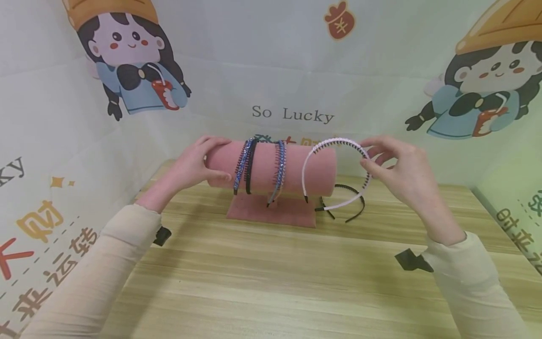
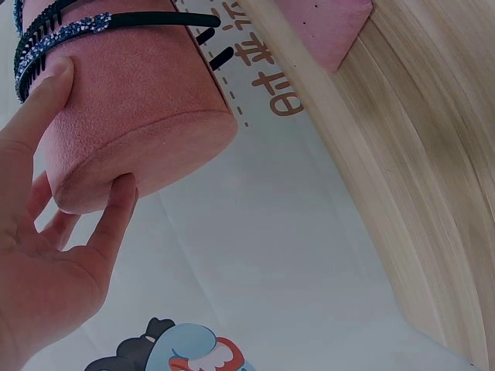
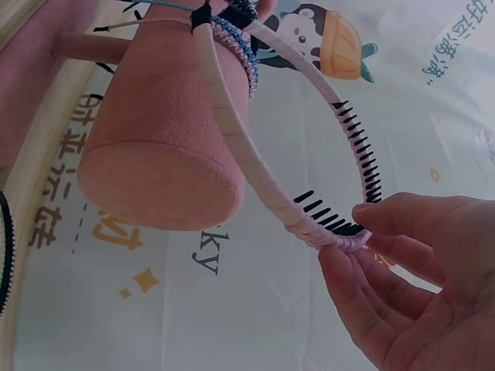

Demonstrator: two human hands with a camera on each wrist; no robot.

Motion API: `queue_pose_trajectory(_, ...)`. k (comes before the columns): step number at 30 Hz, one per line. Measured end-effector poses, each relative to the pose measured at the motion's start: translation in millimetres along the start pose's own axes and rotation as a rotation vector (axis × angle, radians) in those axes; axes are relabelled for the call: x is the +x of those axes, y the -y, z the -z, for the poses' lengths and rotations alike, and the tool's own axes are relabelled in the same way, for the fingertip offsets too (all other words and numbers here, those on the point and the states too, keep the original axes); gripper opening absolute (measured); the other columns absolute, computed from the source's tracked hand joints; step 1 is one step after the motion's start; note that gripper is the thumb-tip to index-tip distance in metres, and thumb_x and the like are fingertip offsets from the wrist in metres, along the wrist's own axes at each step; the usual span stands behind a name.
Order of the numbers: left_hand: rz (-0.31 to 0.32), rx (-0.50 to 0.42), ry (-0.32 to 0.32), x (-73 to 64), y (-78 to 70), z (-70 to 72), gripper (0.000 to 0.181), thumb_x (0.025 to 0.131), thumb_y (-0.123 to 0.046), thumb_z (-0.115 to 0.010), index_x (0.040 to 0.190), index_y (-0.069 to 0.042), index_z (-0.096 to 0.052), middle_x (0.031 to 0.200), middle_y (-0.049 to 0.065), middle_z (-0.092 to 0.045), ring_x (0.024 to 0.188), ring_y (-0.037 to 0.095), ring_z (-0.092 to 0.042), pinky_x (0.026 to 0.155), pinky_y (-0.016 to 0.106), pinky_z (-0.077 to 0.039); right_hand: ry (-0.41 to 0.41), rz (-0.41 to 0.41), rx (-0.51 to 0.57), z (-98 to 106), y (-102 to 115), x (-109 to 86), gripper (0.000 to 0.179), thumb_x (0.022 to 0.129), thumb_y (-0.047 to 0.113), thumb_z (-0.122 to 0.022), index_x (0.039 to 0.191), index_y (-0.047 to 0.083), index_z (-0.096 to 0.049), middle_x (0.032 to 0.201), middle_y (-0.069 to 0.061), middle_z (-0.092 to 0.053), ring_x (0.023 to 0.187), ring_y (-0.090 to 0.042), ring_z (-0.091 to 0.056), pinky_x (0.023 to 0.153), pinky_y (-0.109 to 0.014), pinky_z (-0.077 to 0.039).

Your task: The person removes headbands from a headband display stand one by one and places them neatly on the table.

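Note:
A pink plush-covered headband stand [image 1: 264, 165] lies crosswise on its flat pink base [image 1: 271, 215]. My left hand [image 1: 190, 165] grips its left end, thumb on the near side and fingertips at the end face in the left wrist view. Round the roll sit a glittery blue headband [image 1: 242, 165], a black headband [image 1: 250, 170] beside it, and a blue toothed headband [image 1: 280, 165] nearer the middle. With thumb and fingers, my right hand [image 1: 404, 172] pinches a pale pink toothed headband [image 3: 246, 154] by its curved top. Its black tips point toward the roll's right end.
Another black toothed headband [image 1: 361, 207] lies on the wooden table [image 1: 271, 278], right of the base. A printed white cloth [image 1: 237, 61] encloses the back and sides. Black pieces hang near both sleeves [image 1: 461, 263].

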State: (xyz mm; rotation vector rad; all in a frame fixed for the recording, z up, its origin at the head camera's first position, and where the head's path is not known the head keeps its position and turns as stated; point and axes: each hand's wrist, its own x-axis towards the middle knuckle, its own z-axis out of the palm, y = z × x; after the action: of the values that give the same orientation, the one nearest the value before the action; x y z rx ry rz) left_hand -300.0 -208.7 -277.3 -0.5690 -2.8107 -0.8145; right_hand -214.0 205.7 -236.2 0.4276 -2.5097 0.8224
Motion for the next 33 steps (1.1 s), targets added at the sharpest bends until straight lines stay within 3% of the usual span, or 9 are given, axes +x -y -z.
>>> queue_pose_trajectory(9, -0.013, 0.010, -0.010, 0.4, 1.2, -0.6, 0.082, 0.076, -0.029, -0.086, 0.147, -0.021, -0.044, 0.149, 0.013, -0.041, 0.134, 0.036, -0.043, 0.109, 0.060, -0.043, 0.020, 0.010, -0.023, 0, -3, 0.0, 0.026, 0.091, 0.015, -0.071, 0.116, 0.020, -0.070, 0.100, -0.010, -0.075, 0.087, -0.024, -0.066, 0.059, -0.023, -0.042)
queue_pose_trajectory(16, -0.007, -0.001, -0.010, 0.0, 1.0, 0.0, 0.082, 0.076, -0.027, -0.086, 0.147, -0.021, -0.044, 0.148, 0.013, -0.041, 0.134, 0.036, -0.043, 0.109, 0.060, -0.043, 0.028, 0.033, -0.021, 0, -8, -1.2, 0.024, 0.090, 0.014, -0.071, 0.114, 0.017, -0.072, 0.098, -0.011, -0.075, 0.085, -0.022, -0.065, 0.059, -0.020, -0.041)
queue_pose_trajectory(26, -0.011, 0.005, -0.009, -0.3, -0.7, 0.4, 0.082, 0.076, -0.027, -0.086, 0.147, -0.021, -0.044, 0.148, 0.013, -0.041, 0.135, 0.036, -0.043, 0.110, 0.060, -0.041, 0.030, 0.004, -0.037, 4, -11, -2.6, 0.025, 0.090, 0.010, -0.070, 0.113, 0.017, -0.073, 0.095, -0.009, -0.074, 0.083, -0.023, -0.067, 0.060, -0.016, -0.048)
queue_pose_trajectory(28, -0.014, 0.004, -0.009, -0.5, -0.9, 0.3, 0.082, 0.077, -0.027, -0.086, 0.147, -0.021, -0.044, 0.148, 0.013, -0.042, 0.134, 0.036, -0.043, 0.110, 0.060, -0.042, 0.026, 0.004, -0.039, 6, -12, -2.7, 0.025, 0.089, 0.010, -0.071, 0.113, 0.017, -0.073, 0.094, -0.009, -0.074, 0.080, -0.020, -0.067, 0.060, -0.014, -0.048)
queue_pose_trajectory(33, -0.023, 0.004, -0.013, -0.5, 0.7, -0.3, 0.081, 0.077, -0.027, -0.086, 0.147, -0.021, -0.044, 0.146, 0.013, -0.043, 0.134, 0.036, -0.044, 0.111, 0.060, -0.042, 0.023, 0.027, -0.024, 12, -15, -1.5, 0.023, 0.089, 0.011, -0.071, 0.112, 0.015, -0.074, 0.095, -0.011, -0.074, 0.073, 0.006, -0.058, 0.061, -0.007, -0.049)
